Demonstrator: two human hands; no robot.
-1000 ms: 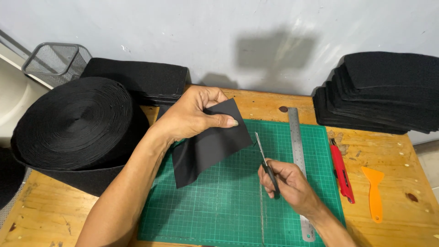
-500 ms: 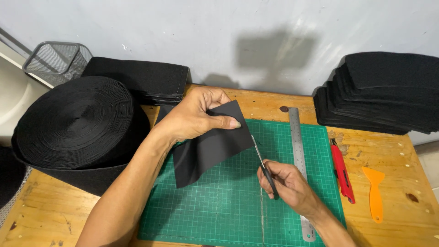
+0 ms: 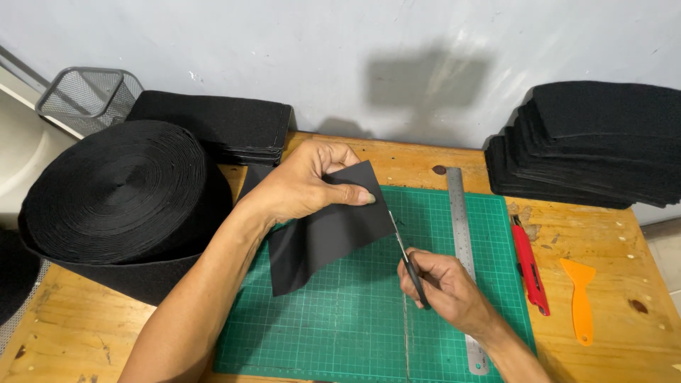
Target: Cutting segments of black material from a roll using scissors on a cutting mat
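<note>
My left hand [image 3: 301, 186] pinches the upper right corner of a black fabric strip [image 3: 323, 234], lifting its end above the green cutting mat [image 3: 340, 319]. The strip runs off a large black fabric roll [image 3: 117, 188] at the left. My right hand [image 3: 447, 287] grips a pair of scissors [image 3: 404, 252] with black handles. The blades point up and to the left, and their tips meet the strip's right edge just below my left thumb.
A steel ruler [image 3: 464, 248] lies along the mat's right side. A red utility knife [image 3: 528, 262] and an orange scraper [image 3: 580, 298] rest on the wooden table [image 3: 624, 340]. Stacks of cut black pieces sit at the back left [image 3: 220, 124] and right [image 3: 596, 142]. A wire mesh basket [image 3: 89, 96] stands far left.
My right hand and the scissors have slid slightly left and up, bringing the blade tips against the strip's edge. My left hand holds the strip almost still.
</note>
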